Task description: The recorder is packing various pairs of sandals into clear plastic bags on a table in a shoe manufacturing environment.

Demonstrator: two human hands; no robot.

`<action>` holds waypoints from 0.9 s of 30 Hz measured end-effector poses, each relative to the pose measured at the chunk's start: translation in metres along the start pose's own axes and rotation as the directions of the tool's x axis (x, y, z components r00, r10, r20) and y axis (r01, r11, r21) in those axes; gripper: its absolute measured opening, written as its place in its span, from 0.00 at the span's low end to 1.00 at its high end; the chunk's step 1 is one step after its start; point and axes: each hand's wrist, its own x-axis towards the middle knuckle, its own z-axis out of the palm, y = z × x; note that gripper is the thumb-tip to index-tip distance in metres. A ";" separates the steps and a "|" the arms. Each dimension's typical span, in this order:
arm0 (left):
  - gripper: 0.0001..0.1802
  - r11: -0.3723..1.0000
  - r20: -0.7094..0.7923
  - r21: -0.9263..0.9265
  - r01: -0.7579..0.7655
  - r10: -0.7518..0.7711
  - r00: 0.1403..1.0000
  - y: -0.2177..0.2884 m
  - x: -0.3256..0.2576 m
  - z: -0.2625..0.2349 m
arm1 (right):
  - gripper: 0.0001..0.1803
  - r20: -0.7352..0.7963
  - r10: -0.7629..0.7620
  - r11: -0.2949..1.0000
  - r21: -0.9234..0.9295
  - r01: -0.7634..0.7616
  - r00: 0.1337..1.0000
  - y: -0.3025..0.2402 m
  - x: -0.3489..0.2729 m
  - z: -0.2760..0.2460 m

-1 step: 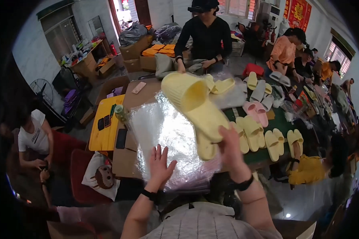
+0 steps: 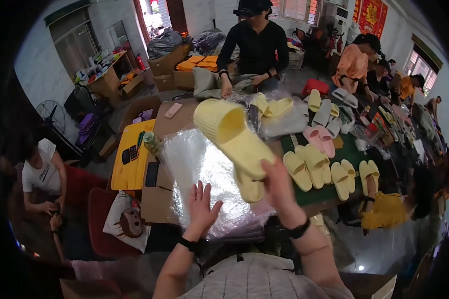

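Hands first: left hand [image 2: 203, 205] open, fingers spread, palm down on a stack of clear plastic bags [image 2: 204, 174] spread over the near table. Right hand [image 2: 279, 187] raised just beside it, fingers clamped on the heel end of a pair of pale yellow slides [image 2: 234, 139]; the pair is lifted off the table, toe ends tilted up and away to the left, above the bags. Black band on each wrist.

Left of the bags: dark phone [image 2: 151, 174], green bottle [image 2: 150, 142], then a yellow board [image 2: 132, 162] with small dark items on it.

Right, on a green mat [image 2: 356, 159]: rows of yellow slides [image 2: 329, 172], and a pink pair [image 2: 320, 141] beyond them.

Farther across the table: person in black [image 2: 257, 47], hands resting on grey fabric; more bagged yellow slippers [image 2: 272, 107] in front of them. Cardboard boxes [image 2: 172, 62] behind, far left.
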 end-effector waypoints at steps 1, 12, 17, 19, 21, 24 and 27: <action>0.44 1.000 0.008 0.000 -0.007 0.007 1.000 -0.001 -0.002 -0.002 | 0.23 -0.042 0.146 0.989 0.042 -0.144 0.988 0.024 0.000 0.022; 0.56 0.678 -0.146 -0.731 -0.076 -0.047 0.988 -0.043 -0.012 0.022 | 0.36 0.018 0.109 0.924 -0.371 -0.095 0.994 0.138 -0.043 0.059; 0.47 0.621 -0.041 -0.784 0.012 -0.071 0.997 -0.033 -0.007 -0.017 | 0.19 -0.007 -0.311 0.806 -0.531 0.260 0.950 0.090 -0.104 0.003; 0.44 0.648 -0.047 -0.761 -0.018 -0.027 0.999 -0.030 -0.003 -0.019 | 0.12 -0.127 -0.284 0.775 -0.614 0.149 0.950 0.092 -0.140 -0.042; 0.41 0.835 -0.021 -0.550 -0.030 0.022 1.000 -0.030 -0.006 -0.024 | 0.08 -0.231 -0.221 0.739 -0.674 0.008 0.948 0.093 -0.177 -0.089; 0.32 0.888 -0.021 -0.456 -0.055 0.051 0.998 -0.005 -0.012 -0.045 | 0.07 -0.422 -0.113 0.723 -0.656 -0.217 0.900 0.117 -0.235 -0.161; 0.28 0.976 -0.014 -0.104 -0.193 0.193 0.981 0.045 -0.023 -0.076 | 0.08 -0.643 -0.026 0.768 -0.503 -0.396 0.766 0.134 -0.287 -0.231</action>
